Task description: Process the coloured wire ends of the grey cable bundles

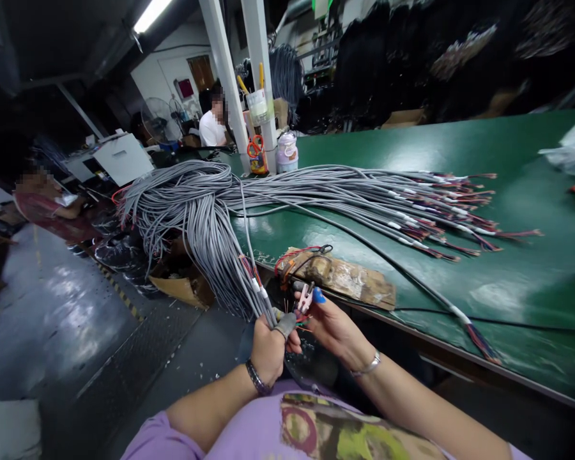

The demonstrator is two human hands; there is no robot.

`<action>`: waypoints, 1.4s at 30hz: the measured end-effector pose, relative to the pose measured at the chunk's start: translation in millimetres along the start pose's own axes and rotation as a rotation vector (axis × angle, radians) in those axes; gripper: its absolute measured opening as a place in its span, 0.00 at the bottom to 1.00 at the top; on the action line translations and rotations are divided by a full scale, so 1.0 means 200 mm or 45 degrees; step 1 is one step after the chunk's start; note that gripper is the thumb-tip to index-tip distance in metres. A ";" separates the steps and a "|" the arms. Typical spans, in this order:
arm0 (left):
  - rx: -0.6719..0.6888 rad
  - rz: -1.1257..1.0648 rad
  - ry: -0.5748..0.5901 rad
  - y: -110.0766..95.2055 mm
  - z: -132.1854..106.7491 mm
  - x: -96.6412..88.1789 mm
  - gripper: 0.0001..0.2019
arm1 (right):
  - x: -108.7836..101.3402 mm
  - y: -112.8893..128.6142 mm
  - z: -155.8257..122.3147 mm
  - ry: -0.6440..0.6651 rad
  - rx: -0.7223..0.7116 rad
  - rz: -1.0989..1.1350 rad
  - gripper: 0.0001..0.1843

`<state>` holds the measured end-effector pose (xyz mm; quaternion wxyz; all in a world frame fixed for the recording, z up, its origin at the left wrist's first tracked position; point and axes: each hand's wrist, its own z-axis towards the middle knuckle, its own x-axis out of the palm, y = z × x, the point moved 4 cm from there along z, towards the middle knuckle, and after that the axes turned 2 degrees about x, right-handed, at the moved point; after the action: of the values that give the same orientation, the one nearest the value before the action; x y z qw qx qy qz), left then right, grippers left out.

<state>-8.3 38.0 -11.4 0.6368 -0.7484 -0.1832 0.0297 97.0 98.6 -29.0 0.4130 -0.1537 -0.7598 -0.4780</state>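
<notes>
Fingers (293, 342) of the left hand (267, 351) are gripping a few grey cables (264, 306) near their ends in the head view, curled tightly with no gap showing; a grey cover is sheathing the thumb. Right beside it, the right hand (335, 329) is pinching a small pink clip-like tool (305, 298) between thumb and fingers, one tip wearing a blue cover (319, 295). Thin coloured wires (301, 322) are fanning out between the two hands; whether the tool is touching them cannot be told.

Just beyond, a brown board (364, 282) with red and black leads is lying along the edge of the green table (517, 150). A large cable bundle (297, 185) is stretching across the tabletop, its bared ends pointing right, while another part is hanging over the edge toward the left hand. Two co-workers are sitting farther back.
</notes>
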 end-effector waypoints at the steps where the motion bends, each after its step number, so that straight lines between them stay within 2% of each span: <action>1: -0.002 0.006 0.001 0.00 0.00 0.00 0.19 | 0.00 0.00 0.00 0.002 -0.003 -0.008 0.18; 8: 0.010 -0.040 -0.009 -0.01 -0.01 0.00 0.20 | -0.02 -0.03 -0.01 0.001 0.011 0.018 0.19; 12: 0.036 -0.040 -0.007 -0.01 -0.03 -0.05 0.20 | -0.03 -0.03 -0.03 0.105 0.071 0.038 0.18; 16: 0.077 0.052 0.035 0.01 -0.06 -0.10 0.21 | -0.04 -0.03 -0.07 0.217 0.291 -0.245 0.22; 20: 0.088 0.130 0.095 0.03 -0.07 -0.12 0.21 | -0.01 0.01 -0.08 0.324 0.348 -0.581 0.19; 23: 0.078 0.187 0.174 0.02 -0.07 -0.11 0.20 | 0.01 0.05 -0.08 0.341 0.292 -0.757 0.15; 26: 0.047 0.249 0.292 0.00 -0.07 -0.11 0.20 | 0.05 0.08 -0.08 0.338 0.217 -0.867 0.15; 30: -0.105 0.441 0.607 -0.03 -0.06 -0.08 0.19 | 0.11 0.06 -0.08 0.412 0.170 -0.935 0.18; 32: -0.173 0.496 0.708 -0.03 -0.05 -0.08 0.19 | 0.12 0.04 -0.08 0.433 0.152 -0.942 0.18; 34: -0.188 0.466 0.673 -0.03 -0.04 -0.09 0.18 | 0.10 0.03 -0.08 0.374 0.119 -0.892 0.18; 36: -0.154 0.379 0.541 -0.02 -0.02 -0.10 0.18 | 0.06 0.02 -0.09 0.268 0.115 -0.772 0.18; 39: -0.078 0.249 0.304 -0.01 -0.01 -0.11 0.19 | 0.01 -0.02 -0.13 0.160 0.203 -0.559 0.18; 42: -0.008 0.176 0.167 -0.01 0.00 -0.10 0.19 | -0.02 -0.06 -0.17 0.106 0.188 -0.500 0.19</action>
<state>-27.6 32.0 -14.3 0.6416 -0.7615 -0.0892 0.0239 108.0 64.2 -32.2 0.3530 0.0479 -0.7905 -0.4983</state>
